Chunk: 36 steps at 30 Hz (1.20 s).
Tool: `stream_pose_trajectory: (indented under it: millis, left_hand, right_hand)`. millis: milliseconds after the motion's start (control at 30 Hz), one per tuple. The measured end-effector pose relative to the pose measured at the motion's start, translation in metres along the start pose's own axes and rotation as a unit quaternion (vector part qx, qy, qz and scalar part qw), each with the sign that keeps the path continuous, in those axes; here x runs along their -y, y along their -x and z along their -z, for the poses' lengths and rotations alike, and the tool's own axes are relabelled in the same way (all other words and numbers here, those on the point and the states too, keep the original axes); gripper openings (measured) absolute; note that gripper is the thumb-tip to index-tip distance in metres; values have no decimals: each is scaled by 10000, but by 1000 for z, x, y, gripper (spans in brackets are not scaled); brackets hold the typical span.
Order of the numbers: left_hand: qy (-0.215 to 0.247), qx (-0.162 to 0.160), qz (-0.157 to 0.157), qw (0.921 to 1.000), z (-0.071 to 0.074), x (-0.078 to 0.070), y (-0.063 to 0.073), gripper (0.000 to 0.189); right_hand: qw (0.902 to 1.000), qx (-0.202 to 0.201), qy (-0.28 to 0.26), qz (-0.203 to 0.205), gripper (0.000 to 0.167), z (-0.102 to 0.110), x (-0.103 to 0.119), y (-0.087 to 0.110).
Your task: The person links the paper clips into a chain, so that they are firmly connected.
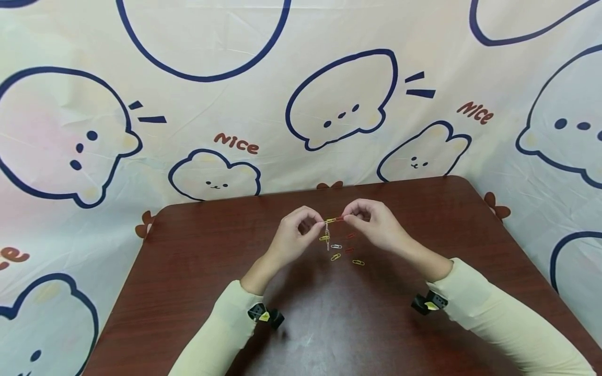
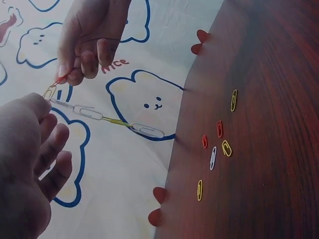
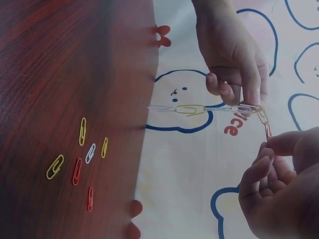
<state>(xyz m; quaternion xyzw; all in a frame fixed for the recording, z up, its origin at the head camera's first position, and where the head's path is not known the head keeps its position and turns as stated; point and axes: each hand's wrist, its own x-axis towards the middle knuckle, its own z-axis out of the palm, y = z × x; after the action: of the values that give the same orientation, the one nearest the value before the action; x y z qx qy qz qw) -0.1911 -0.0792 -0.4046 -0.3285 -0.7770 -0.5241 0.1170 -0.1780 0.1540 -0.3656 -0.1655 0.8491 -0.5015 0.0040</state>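
Note:
Over the far part of the table, both hands hold up a chain of paper clips. My left hand [image 1: 292, 236] pinches a yellow paper clip [image 3: 261, 115] between thumb and forefinger. My right hand [image 1: 378, 223] pinches a red paper clip [image 3: 268, 130], which meets the yellow one between the hands. From the left fingertips hangs the rest of the chain: white paper clips [image 2: 87, 112], then a yellow paper clip [image 2: 115, 121], with a white paper clip [image 2: 148, 130] at the end. Fingertips partly hide the clips they pinch.
Loose paper clips lie below the hands: a white clip [image 2: 213, 158], red clips [image 2: 220, 129] and yellow clips [image 2: 234, 100]. The brown tabletop [image 1: 197, 282] ends at a patterned cloth [image 1: 263, 115] behind. A black wrist camera [image 1: 277, 318] sits at the left cuff, another camera [image 1: 420, 305] at the right.

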Motion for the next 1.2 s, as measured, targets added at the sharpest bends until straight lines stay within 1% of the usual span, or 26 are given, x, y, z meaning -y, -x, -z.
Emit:
stream_pose_trajectory:
  millis: [133,233,467,633,867,1200]
  left_hand:
    - [-22,178,78,9998,0,0,-1,6]
    - [1,223,82,9997,-1,-1,-2,6]
    - [-9,202,116,9997,-1,-1,-3,6]
    - [26,153,174,9997,0,-3,-4,6]
    - [-4,144,123,9998,-1,-5,-5,5]
    - [109,195,85,9997,0,-4,-2,4]
  right_hand:
    - [9999,-37,-83,56,6,1,4,1]
    - [9998,-61,-142,88,7,2,6,1]
    - [9997,-84,-126,214,7,1,9,1]
    - [9991,-134,-12,394,5,0,9,2]
    - [9979,-159,69,623,4,-7,8,2]
    - [9975,-172,23,685,4,-13,5,4]
